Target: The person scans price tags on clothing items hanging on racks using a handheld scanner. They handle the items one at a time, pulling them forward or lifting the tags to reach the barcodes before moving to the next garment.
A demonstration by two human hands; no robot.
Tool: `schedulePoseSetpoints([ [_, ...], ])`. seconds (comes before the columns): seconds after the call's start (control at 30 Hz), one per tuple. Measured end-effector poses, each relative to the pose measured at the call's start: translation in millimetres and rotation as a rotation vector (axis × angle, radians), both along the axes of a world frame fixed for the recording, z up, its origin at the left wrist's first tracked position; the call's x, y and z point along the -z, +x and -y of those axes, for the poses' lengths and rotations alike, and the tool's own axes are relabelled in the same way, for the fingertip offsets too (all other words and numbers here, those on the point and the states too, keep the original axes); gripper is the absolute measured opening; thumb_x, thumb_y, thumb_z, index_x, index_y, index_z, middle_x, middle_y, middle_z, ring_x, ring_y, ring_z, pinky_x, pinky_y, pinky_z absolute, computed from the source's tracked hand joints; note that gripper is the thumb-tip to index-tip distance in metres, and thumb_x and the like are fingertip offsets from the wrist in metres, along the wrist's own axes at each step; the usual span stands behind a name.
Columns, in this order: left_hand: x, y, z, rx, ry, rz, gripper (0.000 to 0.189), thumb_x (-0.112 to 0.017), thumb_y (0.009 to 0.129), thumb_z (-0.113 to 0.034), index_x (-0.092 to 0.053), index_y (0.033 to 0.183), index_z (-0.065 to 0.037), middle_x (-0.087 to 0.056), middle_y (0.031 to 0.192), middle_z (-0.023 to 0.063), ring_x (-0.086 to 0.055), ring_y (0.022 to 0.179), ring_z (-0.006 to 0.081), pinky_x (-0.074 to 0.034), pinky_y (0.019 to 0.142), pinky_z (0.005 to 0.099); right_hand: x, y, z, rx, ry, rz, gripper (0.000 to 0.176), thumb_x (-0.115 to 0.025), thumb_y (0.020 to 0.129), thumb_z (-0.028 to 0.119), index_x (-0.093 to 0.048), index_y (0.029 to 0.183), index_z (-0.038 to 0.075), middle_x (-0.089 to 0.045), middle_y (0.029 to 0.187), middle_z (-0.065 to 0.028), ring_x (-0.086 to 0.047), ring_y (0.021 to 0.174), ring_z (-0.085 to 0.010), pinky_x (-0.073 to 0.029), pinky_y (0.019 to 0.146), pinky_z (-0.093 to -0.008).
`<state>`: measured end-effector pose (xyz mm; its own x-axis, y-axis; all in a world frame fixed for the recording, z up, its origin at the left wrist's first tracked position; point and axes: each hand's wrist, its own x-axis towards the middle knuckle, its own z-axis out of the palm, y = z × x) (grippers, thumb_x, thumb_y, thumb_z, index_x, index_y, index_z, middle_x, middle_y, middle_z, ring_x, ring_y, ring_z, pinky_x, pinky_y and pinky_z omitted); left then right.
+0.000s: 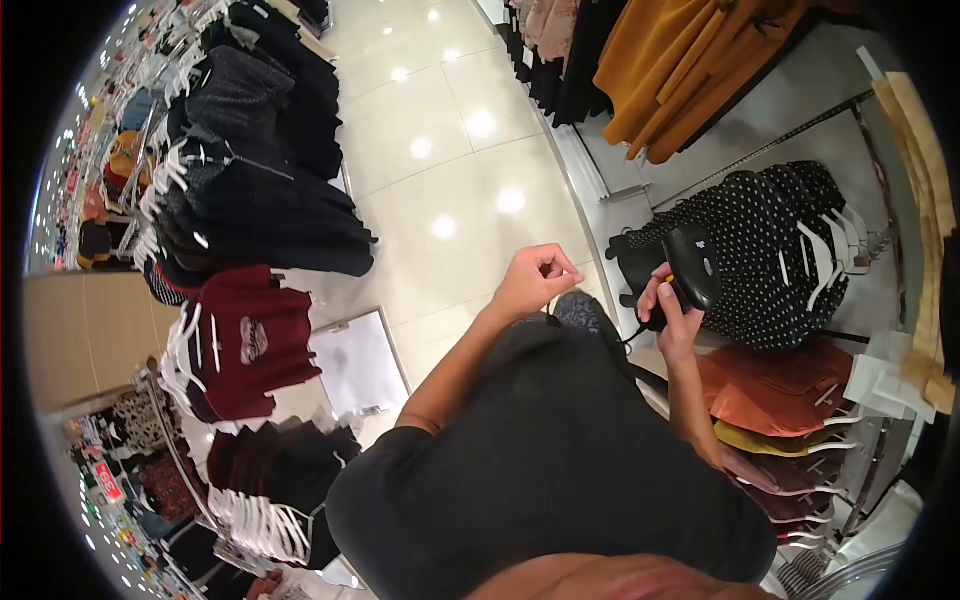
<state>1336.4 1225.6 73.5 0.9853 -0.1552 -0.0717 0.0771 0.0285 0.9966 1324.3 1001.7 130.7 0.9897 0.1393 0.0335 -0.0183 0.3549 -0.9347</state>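
Here's the handheld device [692, 262] in the right hand [676, 328], hanging garments [770, 235] just to its right; left hand [532, 281] out above the floor [455, 140]; racked clothes [265, 215] down the left side.

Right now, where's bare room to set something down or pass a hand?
Bare: tiled aisle floor between black garments and mustard garments; white base panel beside the maroon T-shirt. Crowded: right hand, black handheld scanner, polka-dot tops bunched together.

One black handheld device [692, 260], one printed maroon top [255, 308], several polka-dot garments [765, 240], exact count hidden.
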Motion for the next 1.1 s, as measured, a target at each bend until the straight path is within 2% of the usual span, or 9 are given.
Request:
schedulePoseSetpoints([
  [0.07,-8,21,-17,0.019,0.028,-0.001,0.012,-0.071,0.08,-0.005,-0.061,0.074,-0.001,-0.044,0.055,-0.0068,-0.035,0.053,0.0019,-0.031,0.05,0.0216,1,14,-18,0.039,-0.006,-0.032,0.015,-0.054,0.093,0.005,-0.051,0.106,-0.002,-0.051,0.07,-0.0052,-0.05,0.057,-0.0118,-0.043,0.052,-0.0248],
  [0.17,-15,55,-30,0.005,-0.084,-0.031,0.008,-0.069,0.082,-0.005,-0.063,0.078,-0.001,-0.058,0.065,-0.0031,-0.045,0.058,0.0017,-0.037,0.054,0.0198,1,43,-32,0.007,-0.044,-0.039,0.017,-0.055,0.093,0.005,-0.052,0.108,-0.002,-0.053,0.071,-0.0053,-0.053,0.058,-0.0121,-0.044,0.052,-0.0252],
  [0.3,-6,109,-42,0.04,-0.086,-0.016,0.007,-0.068,0.083,-0.007,-0.065,0.084,0.0,-0.059,0.067,-0.0022,-0.048,0.061,0.0019,-0.039,0.056,0.0198,10,95,-45,0.009,-0.077,-0.043,0.017,-0.055,0.093,0.005,-0.052,0.108,-0.002,-0.053,0.071,-0.0053,-0.053,0.057,-0.012,-0.044,0.052,-0.0255],
  [0.37,-6,139,-48,0.094,0.003,-0.008,0.008,-0.065,0.087,-0.008,-0.067,0.088,0.0,-0.063,0.075,0.0004,-0.054,0.07,0.0055,-0.043,0.063,0.0218,18,127,-50,0.018,-0.061,-0.052,0.017,-0.054,0.093,0.004,-0.053,0.108,-0.002,-0.054,0.07,-0.0054,-0.052,0.056,-0.0116,-0.044,0.053,-0.0257],
  [0.53,-20,216,-58,0.018,0.019,-0.006,0.011,-0.063,0.089,-0.01,-0.066,0.09,0.001,-0.061,0.071,-0.0012,-0.05,0.063,0.0037,-0.041,0.058,0.0202,13,221,-68,-0.123,0.134,-0.059,0.018,-0.053,0.092,0.005,-0.054,0.108,-0.003,-0.053,0.071,-0.0054,-0.051,0.057,-0.0107,-0.043,0.053,-0.0253],
  [0.63,-37,261,-69,0.006,0.07,-0.05,0.015,-0.061,0.091,-0.014,-0.066,0.093,-0.001,-0.061,0.074,0.0003,-0.053,0.067,0.0057,-0.043,0.06,0.0222,15,282,-81,-0.252,0.025,0.016,0.021,-0.049,0.093,0.007,-0.05,0.112,-0.001,-0.053,0.072,-0.0074,-0.049,0.056,-0.0124,-0.043,0.053,-0.0247],
  [0.77,-24,322,-77,-0.048,0.095,-0.025,0.014,-0.06,0.091,-0.012,-0.065,0.097,-0.001,-0.06,0.076,0.0008,-0.054,0.069,0.007,-0.044,0.06,0.0229,8,352,-87,-0.327,0.051,0.031,0.02,-0.048,0.092,0.005,-0.05,0.111,-0.002,-0.053,0.072,-0.0077,-0.05,0.056,-0.0125,-0.043,0.053,-0.0252],
  [0.93,-22,377,-77,-0.111,0.018,-0.065,0.015,-0.058,0.09,-0.011,-0.065,0.099,-0.001,-0.059,0.078,0.0008,-0.053,0.068,0.0071,-0.044,0.06,0.0231,5,410,-86,-0.314,0.06,-0.036,0.02,-0.048,0.093,0.006,-0.049,0.111,-0.003,-0.052,0.071,-0.0078,-0.049,0.055,-0.0126,-0.043,0.052,-0.0254],
  [1.1,-5,429,-86,-0.018,-0.081,-0.049,0.014,-0.058,0.09,-0.009,-0.064,0.099,-0.001,-0.058,0.078,-0.0005,-0.05,0.067,0.0054,-0.042,0.06,0.0214,3,452,-100,-0.271,0.044,-0.058,0.02,-0.048,0.093,0.007,-0.049,0.111,-0.003,-0.053,0.072,-0.0083,-0.05,0.056,-0.0128,-0.044,0.054,-0.0258],
])
